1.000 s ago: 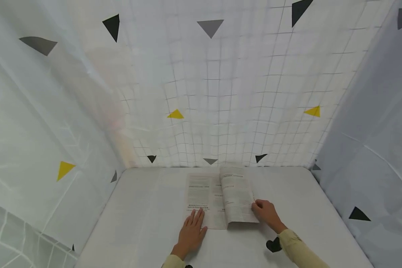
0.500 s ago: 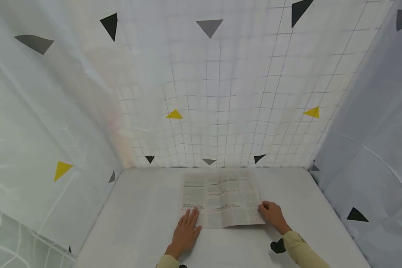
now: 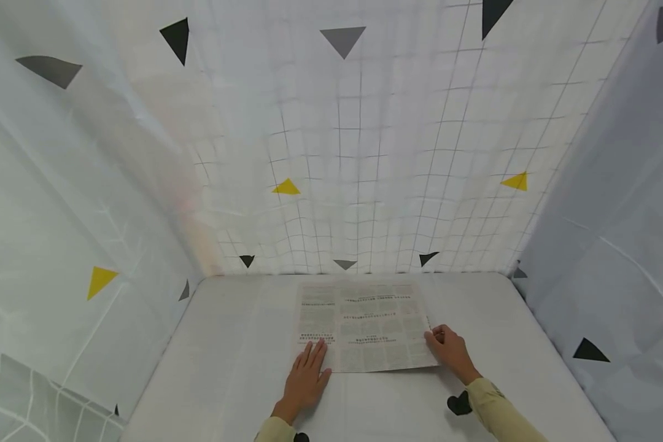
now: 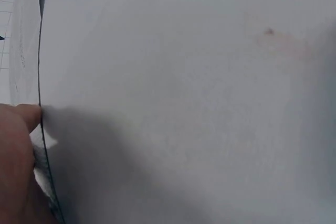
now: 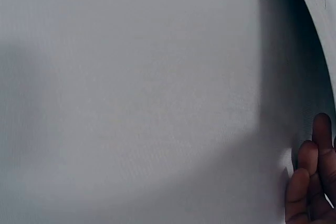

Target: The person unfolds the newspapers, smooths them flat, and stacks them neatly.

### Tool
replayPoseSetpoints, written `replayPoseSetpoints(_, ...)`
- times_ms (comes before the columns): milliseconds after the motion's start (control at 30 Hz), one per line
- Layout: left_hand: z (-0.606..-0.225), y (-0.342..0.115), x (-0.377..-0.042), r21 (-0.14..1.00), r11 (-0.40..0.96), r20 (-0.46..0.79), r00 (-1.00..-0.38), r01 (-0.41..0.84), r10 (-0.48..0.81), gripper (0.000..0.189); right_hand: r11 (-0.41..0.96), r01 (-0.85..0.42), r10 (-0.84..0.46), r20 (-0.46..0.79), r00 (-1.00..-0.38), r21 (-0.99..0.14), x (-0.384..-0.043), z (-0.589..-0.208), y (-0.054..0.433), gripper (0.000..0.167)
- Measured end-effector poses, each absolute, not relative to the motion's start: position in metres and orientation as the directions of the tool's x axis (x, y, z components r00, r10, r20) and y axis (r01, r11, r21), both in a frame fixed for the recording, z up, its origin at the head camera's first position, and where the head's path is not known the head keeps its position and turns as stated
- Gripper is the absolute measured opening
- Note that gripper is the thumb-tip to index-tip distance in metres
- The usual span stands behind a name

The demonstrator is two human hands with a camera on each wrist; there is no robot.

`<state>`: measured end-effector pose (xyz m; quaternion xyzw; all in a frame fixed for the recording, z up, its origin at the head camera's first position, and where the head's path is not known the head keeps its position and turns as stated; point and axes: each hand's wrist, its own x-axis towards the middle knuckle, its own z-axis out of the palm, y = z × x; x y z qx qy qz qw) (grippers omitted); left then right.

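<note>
A newspaper (image 3: 383, 325) lies spread on the white table, its printed side up and its near right edge slightly raised. My left hand (image 3: 306, 380) rests with extended fingers on its lower left part; in the left wrist view the thumb (image 4: 29, 115) touches the paper's near edge (image 4: 25, 51). At the right edge, my right hand (image 3: 452, 355) pinches the paper between thumb and fingers. The right wrist view catches curled fingers (image 5: 299, 187) below the lifted paper edge (image 5: 317, 19); the thumb is not clearly seen there.
The white table (image 3: 221, 368) reaches a back wall of white gridded cloth (image 3: 359, 153) with black, grey and yellow triangles. Cloth side walls stand at left (image 3: 61, 202) and right (image 3: 613, 215). A black object (image 3: 460, 403) is under the right wrist.
The right part of the newspaper, folded up and curved a second ago, has come down flat to the right with my right hand. My left hand has stayed on the paper.
</note>
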<state>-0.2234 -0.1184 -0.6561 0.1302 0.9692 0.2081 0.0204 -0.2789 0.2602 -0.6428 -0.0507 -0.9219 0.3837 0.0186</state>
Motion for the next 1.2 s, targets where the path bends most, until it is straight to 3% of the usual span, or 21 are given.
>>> replayPoseSetpoints(133, -0.661, -0.119, -0.225, 0.403, 0.882, 0.033, -0.967, 0.245, 0.254, 0.062, 0.689, 0.089, 0.101, -0.026, -0.995, -0.719, -0.278, -0.643, 0.259, 0.04)
replayPoseSetpoints(300, -0.67, -0.12, -0.224, 0.42, 0.878, 0.128, -0.973, 0.228, 0.192, 0.058, 0.689, 0.084, 0.097, -0.023, -0.995, -0.72, -0.279, -0.644, 0.257, 0.034)
replayPoseSetpoints(500, -0.67, -0.12, -0.224, 0.477, 0.867, 0.196, -0.979, 0.147, 0.058, 0.057, 0.685, 0.067, 0.08, -0.017, -0.997, -0.725, -0.279, -0.645, 0.256, 0.03)
replayPoseSetpoints(667, -0.659, -0.119, -0.224, 0.51, 0.858, 0.18, -0.983, 0.064, -0.034, 0.057, 0.695, 0.065, 0.076, -0.016, -0.997, -0.716, -0.279, -0.646, 0.255, 0.04)
replayPoseSetpoints(833, -0.656, -0.119, -0.222, 0.502, 0.863, 0.201, -0.978, 0.055, -0.055, 0.057, 0.712, 0.043, 0.062, 0.002, -0.998, -0.701, -0.279, -0.647, 0.256, 0.05)
replayPoseSetpoints(1000, -0.658, -0.121, -0.223, 0.496, 0.864, 0.26, -0.964, 0.088, -0.051, 0.056, 0.722, -0.017, 0.04, 0.066, -0.997, -0.692, -0.279, -0.65, 0.257, 0.051)
replayPoseSetpoints(1200, -0.661, -0.12, -0.225, 0.475, 0.877, 0.235, -0.971, 0.068, -0.052, 0.056, 0.725, -0.046, 0.056, 0.125, -0.991, -0.687, -0.278, -0.651, 0.257, 0.051)
